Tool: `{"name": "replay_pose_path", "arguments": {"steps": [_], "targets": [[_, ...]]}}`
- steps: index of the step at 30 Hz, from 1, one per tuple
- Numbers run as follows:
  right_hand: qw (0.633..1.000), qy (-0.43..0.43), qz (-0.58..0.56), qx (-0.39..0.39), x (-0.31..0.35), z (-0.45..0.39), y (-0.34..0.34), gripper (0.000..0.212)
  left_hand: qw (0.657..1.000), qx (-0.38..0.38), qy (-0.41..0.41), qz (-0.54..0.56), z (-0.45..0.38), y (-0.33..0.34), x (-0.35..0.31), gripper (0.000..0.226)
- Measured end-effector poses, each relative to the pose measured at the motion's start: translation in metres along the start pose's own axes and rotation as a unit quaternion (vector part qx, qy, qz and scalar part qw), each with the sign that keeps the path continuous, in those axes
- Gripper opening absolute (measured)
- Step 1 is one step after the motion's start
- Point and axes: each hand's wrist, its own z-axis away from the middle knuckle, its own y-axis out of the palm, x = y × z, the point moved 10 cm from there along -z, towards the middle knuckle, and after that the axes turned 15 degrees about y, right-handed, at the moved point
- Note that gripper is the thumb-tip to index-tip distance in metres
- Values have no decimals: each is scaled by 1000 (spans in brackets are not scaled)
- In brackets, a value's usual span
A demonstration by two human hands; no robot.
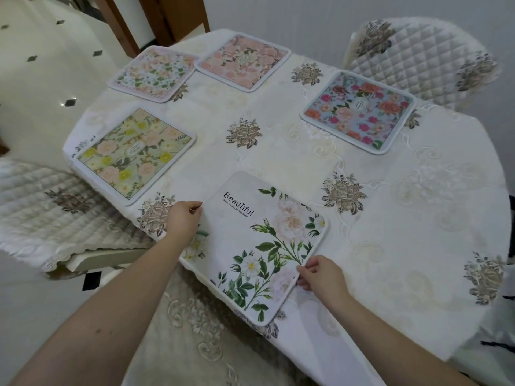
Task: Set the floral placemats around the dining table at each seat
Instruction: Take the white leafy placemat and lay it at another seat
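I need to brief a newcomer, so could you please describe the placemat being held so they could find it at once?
On the cloth-covered dining table, look at the near edge, between the left hand and right hand. That white placemat alone bears the printed word "Beautiful".

Embroidered cloth tablecloth [292, 162], quilted fabric chair cover [423, 57], matt smooth white placemat [250, 240].

Both hands pinch the white placemat [262, 240].

between the fingers [195, 208] lies a white mat [259, 246] with green leaves and pale pink flowers. past the fingers, a yellow flower mat [133, 153], a blue one [358, 112] with red flowers, two pink ones [242, 62].
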Motion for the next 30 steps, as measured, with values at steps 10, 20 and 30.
{"name": "replay_pose_path", "arguments": {"steps": [10,20,30], "targets": [[950,-58,287,-112,22,4,-16,32,999,-19,39,-4,-4,9,11,26],[898,-309,269,-163,121,-3,40,34,938,58,330,-87,-9,83,-95,45],[833,-332,369,-244,164,-66,96,56,890,134,385,-202,-44,136,-106,56]]}}
